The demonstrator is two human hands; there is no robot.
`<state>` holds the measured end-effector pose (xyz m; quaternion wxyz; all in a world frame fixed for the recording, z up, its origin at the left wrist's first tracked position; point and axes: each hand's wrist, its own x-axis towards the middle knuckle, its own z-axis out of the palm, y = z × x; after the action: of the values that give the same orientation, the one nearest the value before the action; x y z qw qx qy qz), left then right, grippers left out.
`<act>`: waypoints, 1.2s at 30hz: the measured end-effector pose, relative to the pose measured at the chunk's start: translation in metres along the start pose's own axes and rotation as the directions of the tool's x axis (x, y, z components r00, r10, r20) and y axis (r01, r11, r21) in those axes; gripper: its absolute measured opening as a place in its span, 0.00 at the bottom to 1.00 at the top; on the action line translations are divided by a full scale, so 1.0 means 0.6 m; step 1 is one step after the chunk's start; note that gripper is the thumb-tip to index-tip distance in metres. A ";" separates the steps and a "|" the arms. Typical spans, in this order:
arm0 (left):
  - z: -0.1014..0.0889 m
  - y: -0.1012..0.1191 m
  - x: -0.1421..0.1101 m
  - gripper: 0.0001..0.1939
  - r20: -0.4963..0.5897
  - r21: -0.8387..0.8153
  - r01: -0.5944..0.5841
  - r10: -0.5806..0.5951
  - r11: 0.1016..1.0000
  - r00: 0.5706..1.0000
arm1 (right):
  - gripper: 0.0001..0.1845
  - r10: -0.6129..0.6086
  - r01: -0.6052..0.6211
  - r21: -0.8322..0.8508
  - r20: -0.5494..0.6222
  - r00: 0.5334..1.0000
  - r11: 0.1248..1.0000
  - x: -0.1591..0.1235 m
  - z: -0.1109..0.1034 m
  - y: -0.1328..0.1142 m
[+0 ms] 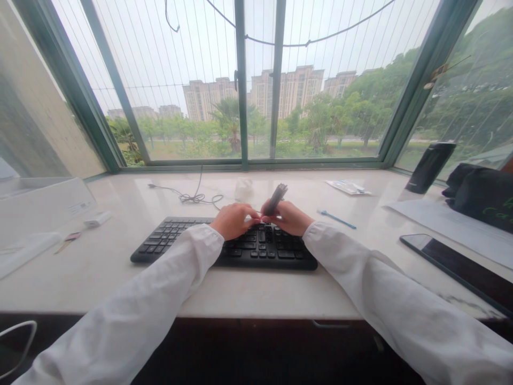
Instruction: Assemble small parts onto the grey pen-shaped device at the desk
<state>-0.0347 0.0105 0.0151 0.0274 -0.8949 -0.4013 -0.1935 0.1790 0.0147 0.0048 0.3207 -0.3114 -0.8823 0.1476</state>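
A black keyboard (240,248) lies on the white counter, partly covered by my forearms and hands. Upright in my right hand (290,216) is a dark, stubby bundle (276,199) with a ragged upper end; its exact kind is unclear. My left hand (233,220) is over the keyboard's upper rows, thumb and fingertips drawn together. Those fingertips meet the right hand's fingers at the keyboard's far edge. Whatever small thing they pinch, if any, is hidden. Behind the hands sits a pale, crumpled, see-through piece (243,190).
A thin coiled cable (196,198) lies behind the keyboard. To the right are a blue stick-like tool (339,219), a small packet (348,187), a phone (452,267), paper (452,224) and a dark cylinder (430,167). A white box (48,198) and key (68,241) are left.
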 end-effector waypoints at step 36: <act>0.019 0.022 0.006 0.22 -0.038 -0.072 0.230 -0.233 0.971 0.972 | 0.07 0.031 -0.040 -0.107 -0.093 0.995 0.993 -0.002 0.016 0.001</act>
<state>-0.0192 0.0063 0.0070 -0.0160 -0.8378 -0.4954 -0.2291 0.1733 0.0138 -0.0034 0.3402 -0.3505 -0.8679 0.0905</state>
